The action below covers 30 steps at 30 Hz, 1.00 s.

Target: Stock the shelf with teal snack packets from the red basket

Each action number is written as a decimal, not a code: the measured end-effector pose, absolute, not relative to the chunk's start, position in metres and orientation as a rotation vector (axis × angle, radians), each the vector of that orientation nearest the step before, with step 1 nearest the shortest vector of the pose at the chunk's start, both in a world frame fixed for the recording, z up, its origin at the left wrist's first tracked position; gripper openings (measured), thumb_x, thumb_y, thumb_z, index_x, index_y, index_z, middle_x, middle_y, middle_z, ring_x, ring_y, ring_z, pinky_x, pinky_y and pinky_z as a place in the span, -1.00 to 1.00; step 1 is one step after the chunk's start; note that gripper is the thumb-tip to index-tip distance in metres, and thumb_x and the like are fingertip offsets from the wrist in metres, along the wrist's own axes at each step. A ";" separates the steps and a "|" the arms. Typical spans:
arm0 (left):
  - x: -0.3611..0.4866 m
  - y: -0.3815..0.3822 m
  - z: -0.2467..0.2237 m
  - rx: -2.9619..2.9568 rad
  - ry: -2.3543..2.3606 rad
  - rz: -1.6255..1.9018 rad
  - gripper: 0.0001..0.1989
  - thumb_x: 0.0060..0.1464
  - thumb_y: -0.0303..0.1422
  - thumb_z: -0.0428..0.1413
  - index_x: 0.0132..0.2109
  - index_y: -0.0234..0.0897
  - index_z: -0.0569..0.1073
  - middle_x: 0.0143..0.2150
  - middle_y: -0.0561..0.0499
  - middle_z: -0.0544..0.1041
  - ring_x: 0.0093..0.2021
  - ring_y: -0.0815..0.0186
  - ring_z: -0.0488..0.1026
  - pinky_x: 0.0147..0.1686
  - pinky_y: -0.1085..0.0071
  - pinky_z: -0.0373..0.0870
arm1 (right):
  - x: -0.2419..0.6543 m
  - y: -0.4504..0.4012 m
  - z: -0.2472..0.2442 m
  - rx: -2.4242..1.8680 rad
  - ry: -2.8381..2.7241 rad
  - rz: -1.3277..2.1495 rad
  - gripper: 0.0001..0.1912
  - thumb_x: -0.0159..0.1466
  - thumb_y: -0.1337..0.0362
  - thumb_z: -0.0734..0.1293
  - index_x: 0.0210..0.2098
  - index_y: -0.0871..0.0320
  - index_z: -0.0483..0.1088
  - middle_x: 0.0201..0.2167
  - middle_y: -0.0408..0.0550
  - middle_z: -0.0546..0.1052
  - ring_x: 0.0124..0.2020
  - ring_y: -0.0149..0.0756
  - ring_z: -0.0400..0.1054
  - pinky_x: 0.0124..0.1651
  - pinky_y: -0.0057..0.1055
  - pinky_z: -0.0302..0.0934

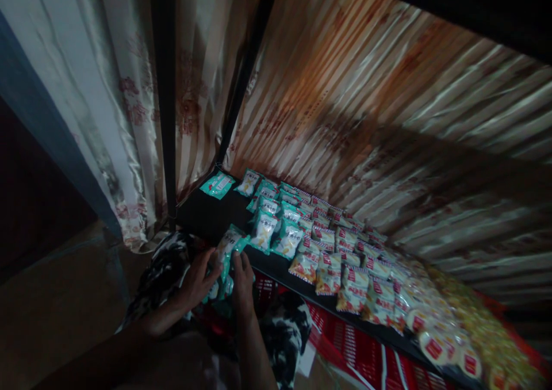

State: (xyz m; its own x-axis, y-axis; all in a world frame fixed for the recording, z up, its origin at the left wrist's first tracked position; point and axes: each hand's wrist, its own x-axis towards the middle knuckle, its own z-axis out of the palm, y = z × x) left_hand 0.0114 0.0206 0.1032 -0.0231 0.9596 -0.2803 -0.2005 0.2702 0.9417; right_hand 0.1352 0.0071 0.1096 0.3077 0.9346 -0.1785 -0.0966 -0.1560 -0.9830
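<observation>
Low in the head view, my left hand [200, 280] is curled at the left side of a teal-and-white snack bag [228, 243]. My right hand [242, 278] grips the same bag's right edge, so the bag is between my two hands at the front edge of a black shelf [194, 211]. More teal packaging [213, 291] shows below my hands, partly hidden by them. Several matching teal bags [264, 230] stand in rows just to the right on the shelf. One teal bag [218, 184] lies flat in the far left corner.
Orange-and-white snack bags [353, 289] fill the shelf's middle, with round packs [433, 347] and yellow-wrapped pieces [478, 315] farther right. Pleated curtains [345, 102] hang behind. A black post [164, 102] rises at left. Red crates [357, 344] sit below the shelf.
</observation>
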 end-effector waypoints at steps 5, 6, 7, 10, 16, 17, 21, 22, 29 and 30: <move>0.019 0.019 0.115 0.764 1.160 1.095 -0.51 -0.31 -0.49 0.32 -0.12 -0.18 0.49 0.02 -0.05 0.48 0.16 0.12 0.28 0.16 0.37 0.08 | 0.141 0.004 0.105 -1.398 -0.824 1.080 -0.53 0.19 -0.03 0.24 -0.04 0.13 0.41 -0.04 -0.02 0.50 -0.01 -0.22 0.35 0.01 -0.35 0.22; 0.021 0.018 0.115 0.756 1.123 1.098 -0.49 -0.31 -0.50 0.32 -0.10 -0.18 0.49 0.02 -0.04 0.48 0.15 0.13 0.29 0.14 0.39 0.11 | 0.142 0.004 0.104 -1.393 -0.822 1.070 -0.53 0.19 -0.03 0.24 -0.05 0.13 0.42 -0.05 -0.02 0.51 -0.02 -0.22 0.36 0.01 -0.34 0.22; 0.023 0.018 0.115 0.737 1.094 1.101 -0.49 -0.30 -0.52 0.31 -0.09 -0.19 0.48 0.01 -0.04 0.49 0.14 0.14 0.30 0.11 0.41 0.15 | 0.144 0.003 0.102 -1.391 -0.822 1.058 -0.54 0.18 -0.03 0.24 -0.06 0.13 0.44 -0.07 -0.02 0.51 -0.04 -0.22 0.37 -0.01 -0.34 0.23; 0.029 0.016 0.114 0.647 1.110 1.071 -0.52 -0.29 -0.52 0.31 -0.12 -0.21 0.49 -0.06 -0.05 0.53 0.08 0.14 0.36 0.03 0.42 0.23 | 0.148 -0.001 0.098 -1.392 -0.825 1.003 -0.54 0.16 -0.04 0.27 -0.09 0.13 0.47 -0.14 -0.03 0.55 -0.11 -0.22 0.40 -0.09 -0.35 0.28; 0.038 0.009 0.110 0.575 1.142 0.943 -0.66 -0.16 -0.34 0.26 -0.15 -0.21 0.52 -0.14 -0.06 0.57 -0.06 0.13 0.46 -0.19 0.37 0.37 | 0.156 -0.009 0.088 -1.387 -0.821 0.992 -0.59 0.11 0.02 0.31 -0.14 0.10 0.49 -0.21 -0.07 0.56 -0.18 -0.24 0.40 -0.15 -0.36 0.29; 0.040 0.009 0.107 0.545 1.133 0.943 -0.69 -0.14 -0.32 0.24 -0.16 -0.22 0.52 -0.17 -0.06 0.58 -0.08 0.13 0.47 -0.24 0.37 0.38 | 0.157 -0.010 0.087 -1.382 -0.822 1.000 -0.61 0.11 0.03 0.31 -0.15 0.09 0.49 -0.21 -0.08 0.56 -0.18 -0.25 0.40 -0.15 -0.37 0.29; 0.045 0.010 0.097 0.406 1.106 0.983 -0.79 -0.13 -0.35 0.19 -0.25 -0.26 0.52 -0.32 -0.04 0.59 -0.21 0.18 0.51 -0.36 0.42 0.38 | 0.161 -0.013 0.086 -1.363 -0.828 1.013 -0.65 0.12 0.07 0.31 -0.17 0.07 0.50 -0.19 -0.09 0.55 -0.19 -0.26 0.40 -0.14 -0.37 0.28; 0.046 0.011 0.096 0.378 1.098 0.986 -0.81 -0.13 -0.36 0.19 -0.28 -0.27 0.52 -0.38 -0.04 0.58 -0.25 0.19 0.52 -0.37 0.43 0.38 | 0.162 -0.013 0.086 -1.363 -0.823 1.005 -0.66 0.11 0.08 0.31 -0.18 0.08 0.50 -0.20 -0.08 0.55 -0.19 -0.26 0.40 -0.14 -0.37 0.28; 0.048 0.016 0.111 0.140 0.975 0.886 -0.89 -0.03 -0.39 0.11 -0.33 -0.32 0.48 -0.53 -0.01 0.53 -0.52 0.29 0.49 -0.48 0.43 0.39 | 0.168 -0.015 0.091 -1.335 -0.846 0.967 -0.71 0.12 0.11 0.31 -0.22 0.09 0.51 -0.24 -0.07 0.54 -0.21 -0.27 0.39 -0.14 -0.38 0.26; 0.047 0.016 0.112 0.100 0.956 0.870 -0.89 -0.01 -0.40 0.09 -0.32 -0.33 0.48 -0.53 -0.01 0.53 -0.54 0.30 0.48 -0.51 0.44 0.38 | 0.168 -0.015 0.093 -1.330 -0.852 0.967 -0.71 0.13 0.11 0.31 -0.23 0.09 0.51 -0.24 -0.07 0.54 -0.21 -0.27 0.39 -0.14 -0.39 0.25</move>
